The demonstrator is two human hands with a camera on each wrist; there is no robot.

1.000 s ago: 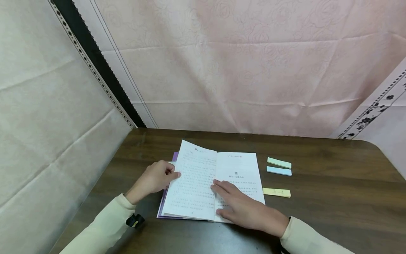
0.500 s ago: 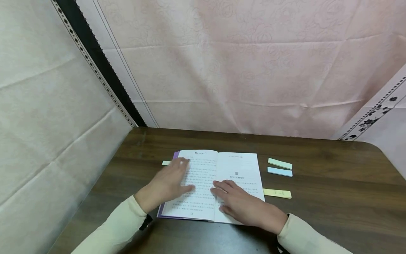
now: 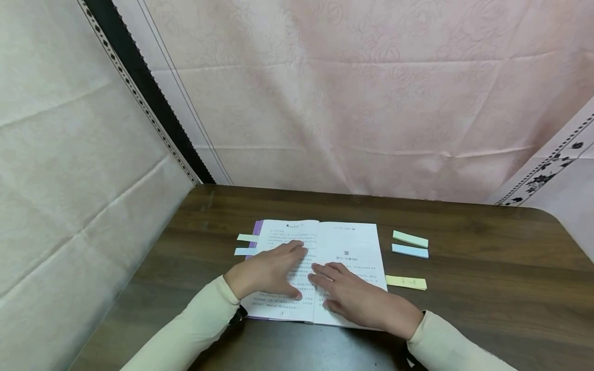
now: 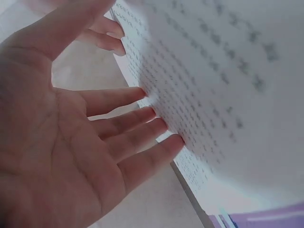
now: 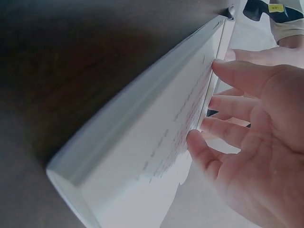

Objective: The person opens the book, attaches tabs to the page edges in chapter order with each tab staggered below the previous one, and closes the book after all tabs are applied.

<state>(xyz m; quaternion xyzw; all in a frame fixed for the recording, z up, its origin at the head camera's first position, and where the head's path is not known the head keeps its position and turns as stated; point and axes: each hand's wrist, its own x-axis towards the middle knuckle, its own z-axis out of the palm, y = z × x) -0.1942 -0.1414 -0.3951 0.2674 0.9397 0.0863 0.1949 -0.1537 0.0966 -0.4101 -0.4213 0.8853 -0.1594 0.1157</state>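
Note:
An open book (image 3: pixel 297 232) with printed white pages and a purple cover edge lies on the table. My left hand (image 3: pixel 274 268) rests on the left page, its fingers straight and spread. In the left wrist view the fingertips (image 4: pixel 176 141) of that hand touch the printed page (image 4: pixel 223 118). My right hand (image 3: pixel 352 296) lies on the right page near the gutter, fingers extended. The right wrist view has the right hand (image 5: pixel 242 118) touching the page with its fingertips. A green tab (image 3: pixel 247 237) and a blue tab (image 3: pixel 244 251) stick out from the book's left side.
On the dark wooden table (image 3: pixel 487 268), right of the book, lie a green strip (image 3: pixel 410 238) and a blue strip (image 3: pixel 410 251). A yellow strip (image 3: pixel 406 282) extends from the book's right edge. Pale cloth (image 3: pixel 371 103) hangs behind the table.
My left hand has let go of the lifted left page, which now lies flat, and has slid right across it. The blue tab at left has come into view. My right hand has barely moved.

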